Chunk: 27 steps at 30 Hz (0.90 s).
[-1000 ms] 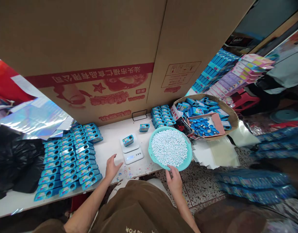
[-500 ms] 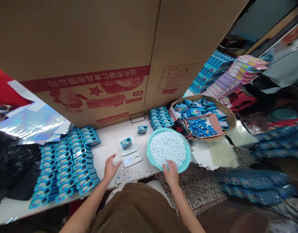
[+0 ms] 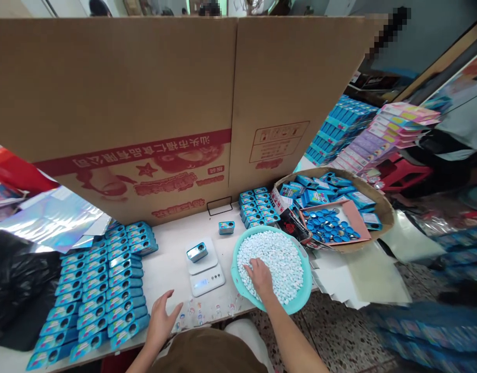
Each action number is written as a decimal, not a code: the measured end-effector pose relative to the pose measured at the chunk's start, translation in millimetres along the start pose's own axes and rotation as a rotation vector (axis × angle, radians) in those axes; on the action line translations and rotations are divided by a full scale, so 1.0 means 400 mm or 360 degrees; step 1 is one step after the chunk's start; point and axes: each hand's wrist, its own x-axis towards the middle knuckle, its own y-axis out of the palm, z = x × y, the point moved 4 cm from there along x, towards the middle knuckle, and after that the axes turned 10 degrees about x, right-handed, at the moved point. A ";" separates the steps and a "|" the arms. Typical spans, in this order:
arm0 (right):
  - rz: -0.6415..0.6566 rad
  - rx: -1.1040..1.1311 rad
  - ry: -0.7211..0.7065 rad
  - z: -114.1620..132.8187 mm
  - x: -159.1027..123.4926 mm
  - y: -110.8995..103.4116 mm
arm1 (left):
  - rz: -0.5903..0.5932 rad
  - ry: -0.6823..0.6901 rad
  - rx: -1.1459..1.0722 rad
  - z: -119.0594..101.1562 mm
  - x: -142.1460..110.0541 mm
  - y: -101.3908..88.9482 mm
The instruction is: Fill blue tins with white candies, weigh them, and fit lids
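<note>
My right hand [image 3: 260, 278] is over the turquoise basin [image 3: 238, 284], its fingers curled together at the surface of the small white pellets [image 3: 277, 259]. The fingertips are partly hidden, but they appear pinched on some pellets. My left hand [image 3: 163, 316] is held open near the table's front edge, thumb apart from the fingers, holding nothing. Between the hands stands a white digital scale [image 3: 207, 280] with a lit display. One small blue box [image 3: 197, 252] with a round hole in its top rests on its plate. Another blue box [image 3: 226, 227] stands behind, to the right.
Rows of blue boxes [image 3: 94, 295] fill the table's left, beside a black plastic bag [image 3: 23, 290]. More boxes [image 3: 257, 206] stand behind the basin. A tall cardboard carton [image 3: 145, 93] walls the back. At right, a cut-down carton [image 3: 384, 207] holds boxes and blue caps [image 3: 332, 225].
My right hand has moved left and farther into the basin, its fingers now curled. My left hand stays open by the scale. The camera view has tilted up.
</note>
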 end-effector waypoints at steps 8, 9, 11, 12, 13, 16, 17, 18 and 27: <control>-0.0019 0.0027 -0.0051 0.006 -0.015 0.003 | 0.0026 0.0038 -0.0050 -0.003 0.055 0.033; -0.0039 0.0056 0.0002 0.004 -0.012 0.000 | 0.0028 0.0054 -0.0060 -0.006 0.065 0.038; -0.0084 0.0156 0.0155 -0.005 -0.004 -0.010 | 0.0051 0.0076 -0.0081 -0.011 0.078 0.046; -0.0109 0.0223 0.0251 -0.012 0.001 -0.018 | 0.0068 0.0080 -0.0093 -0.013 0.081 0.049; -0.0137 0.0300 0.0363 -0.019 0.004 -0.027 | 0.0082 0.0076 -0.0106 -0.014 0.081 0.051; -0.0210 0.0610 0.0787 -0.047 0.006 -0.052 | 0.0103 0.0042 -0.0149 -0.016 0.071 0.053; -0.0236 0.0751 0.0951 -0.057 0.002 -0.057 | 0.0110 0.0032 -0.0166 -0.017 0.064 0.052; -0.0284 0.0913 0.1124 -0.068 -0.004 -0.059 | 0.0122 0.0024 -0.0184 -0.018 0.057 0.052; -0.0408 0.2512 0.1998 -0.100 -0.032 -0.031 | 0.0216 -0.0003 -0.0269 -0.024 0.021 0.053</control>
